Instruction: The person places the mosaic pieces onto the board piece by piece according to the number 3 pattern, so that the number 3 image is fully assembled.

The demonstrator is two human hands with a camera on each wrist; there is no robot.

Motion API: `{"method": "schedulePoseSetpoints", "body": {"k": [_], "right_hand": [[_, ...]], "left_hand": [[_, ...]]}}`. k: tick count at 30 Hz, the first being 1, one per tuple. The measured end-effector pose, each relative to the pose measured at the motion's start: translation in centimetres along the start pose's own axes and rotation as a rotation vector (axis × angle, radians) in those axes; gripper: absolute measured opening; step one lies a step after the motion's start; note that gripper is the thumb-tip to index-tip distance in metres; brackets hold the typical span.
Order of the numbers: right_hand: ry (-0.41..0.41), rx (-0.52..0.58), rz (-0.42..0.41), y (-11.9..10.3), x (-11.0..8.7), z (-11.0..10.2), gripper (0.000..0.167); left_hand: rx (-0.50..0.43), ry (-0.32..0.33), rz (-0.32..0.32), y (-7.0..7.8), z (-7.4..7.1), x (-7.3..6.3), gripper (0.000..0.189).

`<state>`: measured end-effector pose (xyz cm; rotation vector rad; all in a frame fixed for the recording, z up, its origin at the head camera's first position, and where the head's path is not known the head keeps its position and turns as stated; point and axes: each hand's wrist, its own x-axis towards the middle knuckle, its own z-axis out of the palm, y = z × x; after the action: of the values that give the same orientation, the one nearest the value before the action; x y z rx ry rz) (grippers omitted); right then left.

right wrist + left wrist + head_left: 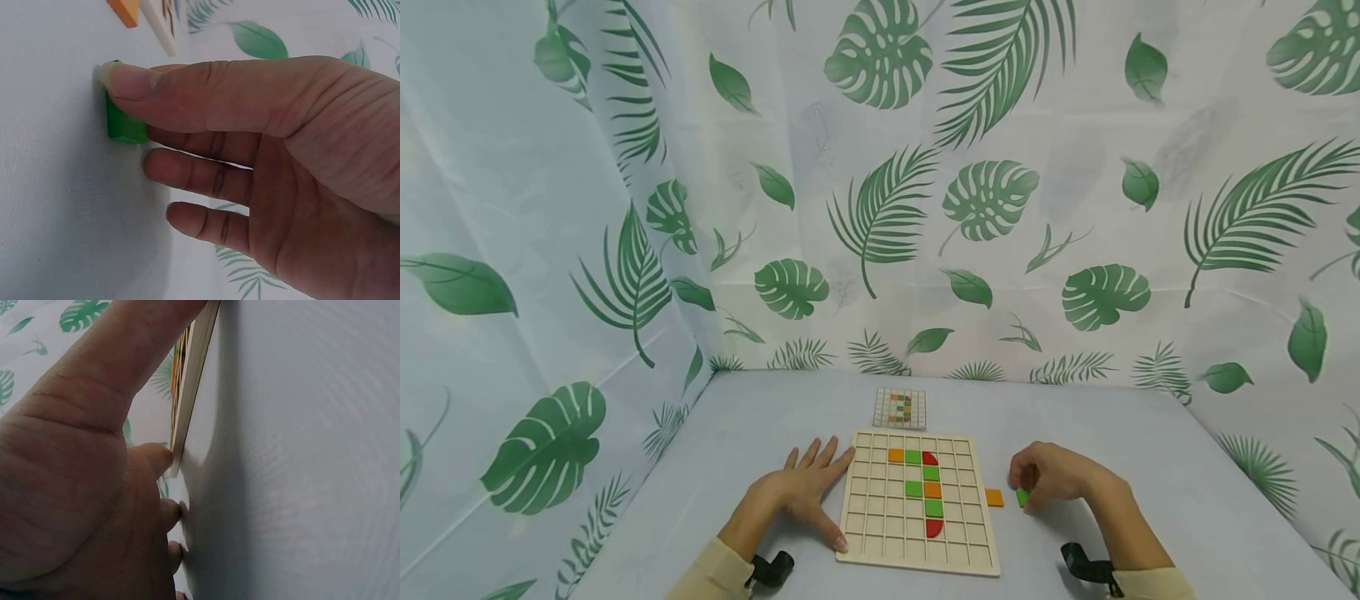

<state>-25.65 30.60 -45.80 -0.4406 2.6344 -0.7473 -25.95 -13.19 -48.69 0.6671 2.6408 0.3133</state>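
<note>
A pale wooden grid board lies on the table with several orange, green and red tiles set in its squares. My left hand is spread at the board's left side. Its thumb and index finger touch the board's edge, as the left wrist view also shows. To the right of the board, my right hand pinches a green tile between thumb and fingers, close to the table surface. An orange tile lies between that hand and the board's right edge.
Behind the board lies a small printed card with a gridded, coloured pattern. The pale table meets a leaf-printed curtain at the back. Dark wrist cameras sit on both wrists.
</note>
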Motion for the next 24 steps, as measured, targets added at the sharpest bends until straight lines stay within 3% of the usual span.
{"method": "schedulePoseSetpoints", "body": {"k": [10, 15, 24], "right_hand": [[0.022, -0.013, 0.041, -0.56, 0.09, 0.30, 0.031], [0.031, -0.021, 0.014, -0.40, 0.25, 0.29, 0.033], [0.067, 0.005, -0.046, 0.30, 0.57, 0.08, 0.019]], "left_hand": [[0.000, 0.003, 0.002, 0.18, -0.18, -0.15, 0.140], [-0.005, 0.009, 0.005, 0.12, -0.07, -0.14, 0.140], [-0.005, 0.012, 0.009, 0.02, 0.04, -0.06, 0.140]]}}
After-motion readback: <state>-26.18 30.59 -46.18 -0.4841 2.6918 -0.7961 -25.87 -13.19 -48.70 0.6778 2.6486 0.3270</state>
